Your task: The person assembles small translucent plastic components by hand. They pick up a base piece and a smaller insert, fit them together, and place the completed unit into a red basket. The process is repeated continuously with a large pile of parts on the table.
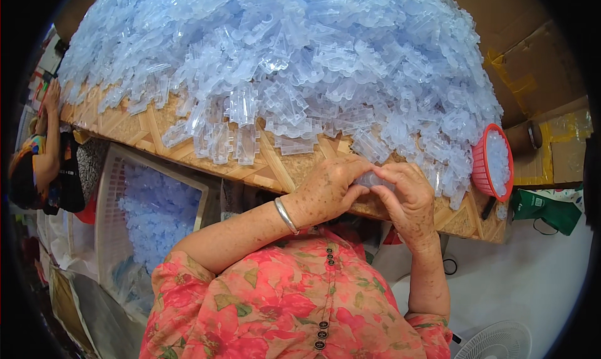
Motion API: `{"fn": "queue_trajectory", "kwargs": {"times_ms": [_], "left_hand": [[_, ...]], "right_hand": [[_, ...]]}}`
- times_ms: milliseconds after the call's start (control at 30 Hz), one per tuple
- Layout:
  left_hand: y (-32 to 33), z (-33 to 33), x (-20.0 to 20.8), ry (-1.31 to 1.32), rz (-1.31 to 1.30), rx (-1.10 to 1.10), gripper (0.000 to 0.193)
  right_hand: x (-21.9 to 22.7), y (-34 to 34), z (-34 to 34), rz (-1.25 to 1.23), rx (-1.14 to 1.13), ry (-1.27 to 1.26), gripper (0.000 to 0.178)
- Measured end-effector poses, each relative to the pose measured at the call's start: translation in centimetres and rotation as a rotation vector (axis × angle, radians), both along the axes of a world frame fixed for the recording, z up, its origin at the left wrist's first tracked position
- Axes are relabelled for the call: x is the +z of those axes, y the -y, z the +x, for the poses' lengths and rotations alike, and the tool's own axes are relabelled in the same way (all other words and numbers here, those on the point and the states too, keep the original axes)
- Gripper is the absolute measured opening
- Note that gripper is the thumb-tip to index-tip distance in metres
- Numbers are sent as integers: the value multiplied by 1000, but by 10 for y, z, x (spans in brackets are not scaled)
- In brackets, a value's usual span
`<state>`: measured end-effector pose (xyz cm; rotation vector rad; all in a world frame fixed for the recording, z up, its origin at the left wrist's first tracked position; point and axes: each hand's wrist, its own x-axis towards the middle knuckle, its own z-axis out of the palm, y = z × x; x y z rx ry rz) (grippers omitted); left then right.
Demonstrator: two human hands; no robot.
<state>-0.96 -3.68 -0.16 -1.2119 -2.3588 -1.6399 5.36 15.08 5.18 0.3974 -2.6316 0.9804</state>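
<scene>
We've got left hand (327,187) and right hand (410,199) pinched on a clear plastic piece (370,179) mid-frame, probably for control; the pile (300,52) fills upper frame, presumably for easy reach.

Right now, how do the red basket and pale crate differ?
The red basket is small; the pale crate is much larger. The basket is at the right end of the table; the crate is lower, toward the left. Both hold translucent plastic pieces.
</scene>
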Motion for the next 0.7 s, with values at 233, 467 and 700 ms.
{"fn": "queue_trajectory", "kwargs": {"times_ms": [233, 467, 700], "left_hand": [[-1, 1, -2, -6, -27, 19, 31], [1, 1, 0, 106, -3, -18, 33], [8, -2, 11, 338, -31, -133, 37]], "right_hand": [[3, 10, -9, 22, -17, 19, 23], [-19, 15, 9, -104, -107, -61, 31], [-24, 12, 17, -333, -222, 16, 32]]}}
